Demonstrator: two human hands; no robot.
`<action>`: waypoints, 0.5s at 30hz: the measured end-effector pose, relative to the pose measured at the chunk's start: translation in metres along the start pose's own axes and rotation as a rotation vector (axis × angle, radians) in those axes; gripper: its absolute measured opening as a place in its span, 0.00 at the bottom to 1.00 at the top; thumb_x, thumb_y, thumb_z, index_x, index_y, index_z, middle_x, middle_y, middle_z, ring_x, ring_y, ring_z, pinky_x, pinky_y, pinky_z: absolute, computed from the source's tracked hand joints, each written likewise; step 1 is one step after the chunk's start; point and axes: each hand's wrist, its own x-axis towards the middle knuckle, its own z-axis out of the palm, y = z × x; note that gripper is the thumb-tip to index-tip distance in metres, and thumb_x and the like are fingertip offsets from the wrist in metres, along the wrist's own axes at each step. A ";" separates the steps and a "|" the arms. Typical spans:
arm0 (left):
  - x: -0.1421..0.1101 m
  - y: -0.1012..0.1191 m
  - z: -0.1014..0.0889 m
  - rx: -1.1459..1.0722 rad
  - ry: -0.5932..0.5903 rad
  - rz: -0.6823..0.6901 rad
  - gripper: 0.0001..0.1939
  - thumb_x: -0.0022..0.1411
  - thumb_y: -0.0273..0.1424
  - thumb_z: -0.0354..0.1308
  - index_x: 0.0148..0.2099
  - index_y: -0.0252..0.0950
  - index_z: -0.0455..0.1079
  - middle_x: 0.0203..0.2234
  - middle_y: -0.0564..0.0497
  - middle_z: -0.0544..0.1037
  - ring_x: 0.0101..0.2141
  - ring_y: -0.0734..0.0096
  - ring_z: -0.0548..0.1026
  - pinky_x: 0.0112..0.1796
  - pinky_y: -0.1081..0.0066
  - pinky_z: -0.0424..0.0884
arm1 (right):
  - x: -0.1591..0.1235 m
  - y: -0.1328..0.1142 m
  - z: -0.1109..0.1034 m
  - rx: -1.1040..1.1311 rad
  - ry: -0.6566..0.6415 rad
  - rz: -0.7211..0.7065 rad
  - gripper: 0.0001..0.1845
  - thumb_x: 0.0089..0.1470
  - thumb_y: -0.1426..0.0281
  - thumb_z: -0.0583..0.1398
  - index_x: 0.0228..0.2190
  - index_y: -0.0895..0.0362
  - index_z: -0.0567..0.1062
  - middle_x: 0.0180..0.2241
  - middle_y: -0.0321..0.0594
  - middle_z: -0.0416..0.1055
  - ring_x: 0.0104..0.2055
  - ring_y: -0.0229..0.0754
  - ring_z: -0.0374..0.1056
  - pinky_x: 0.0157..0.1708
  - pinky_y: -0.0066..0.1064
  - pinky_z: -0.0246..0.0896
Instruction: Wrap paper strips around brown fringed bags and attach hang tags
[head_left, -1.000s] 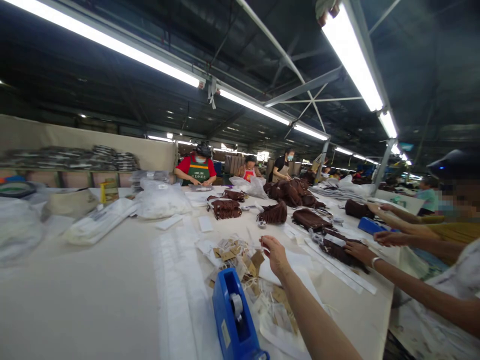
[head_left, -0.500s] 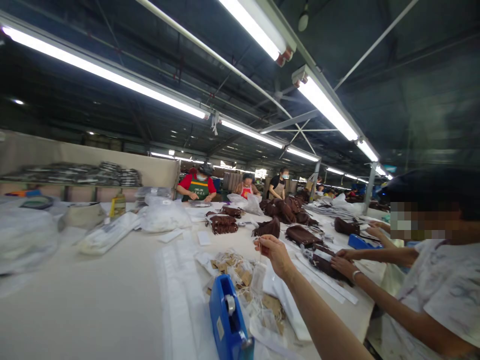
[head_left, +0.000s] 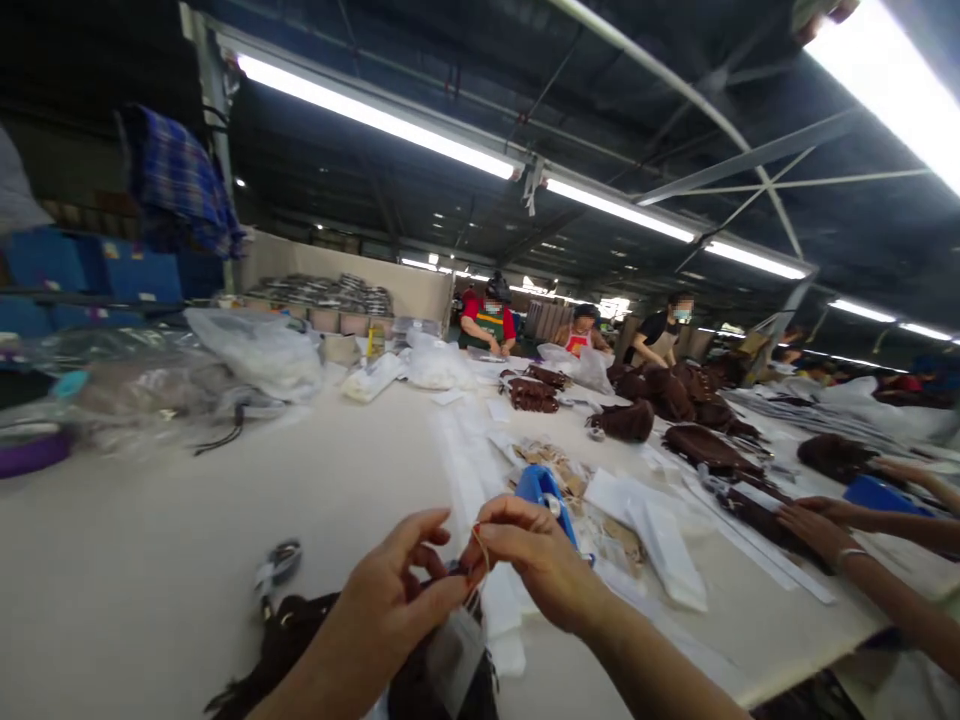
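My right hand (head_left: 544,560) pinches the thin pale string (head_left: 482,560) of a tag. The tag, in a clear plastic sleeve (head_left: 455,650), hangs below the fingers over a dark brown fringed bag (head_left: 300,630). Thumb and fingertips of my left hand (head_left: 390,590) are closed at the same spot, touching the string; part of what they pinch is hidden. The bag lies on the table in front of me, partly covered by my left hand and forearm. A blue tape dispenser (head_left: 541,492) stands just beyond my right hand.
Tags with strings (head_left: 559,465) lie in a pile behind the dispenser. White plastic strips (head_left: 667,550) and brown bags (head_left: 705,450) cover the right side, where a co-worker's hands (head_left: 817,525) rest on a bag. Clear plastic bags (head_left: 255,350) and purple tape (head_left: 34,450) lie left.
My right hand has come back from the tag pile with a tag on its string. My left hand and the brown bag are now in view, and the view has turned left.
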 end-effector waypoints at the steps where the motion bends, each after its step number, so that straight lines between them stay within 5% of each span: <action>1: 0.004 0.004 0.000 -0.024 -0.064 -0.017 0.20 0.49 0.42 0.58 0.42 0.36 0.69 0.28 0.51 0.74 0.27 0.70 0.70 0.27 0.74 0.65 | 0.000 0.007 0.009 0.010 -0.026 0.019 0.07 0.43 0.69 0.63 0.25 0.60 0.72 0.20 0.37 0.72 0.22 0.35 0.67 0.27 0.28 0.58; 6: 0.002 0.005 -0.018 -0.022 -0.090 -0.068 0.13 0.51 0.39 0.56 0.26 0.34 0.71 0.16 0.54 0.71 0.18 0.77 0.62 0.21 0.76 0.58 | 0.001 0.029 0.034 0.071 -0.098 0.085 0.07 0.45 0.68 0.62 0.25 0.60 0.71 0.20 0.37 0.72 0.22 0.35 0.67 0.26 0.27 0.59; 15: -0.005 0.008 -0.041 -0.192 -0.039 -0.105 0.11 0.52 0.37 0.58 0.25 0.35 0.70 0.15 0.56 0.70 0.19 0.79 0.62 0.23 0.78 0.58 | -0.004 0.039 0.042 0.040 -0.314 0.043 0.12 0.46 0.66 0.63 0.34 0.60 0.74 0.30 0.39 0.72 0.36 0.38 0.67 0.41 0.33 0.58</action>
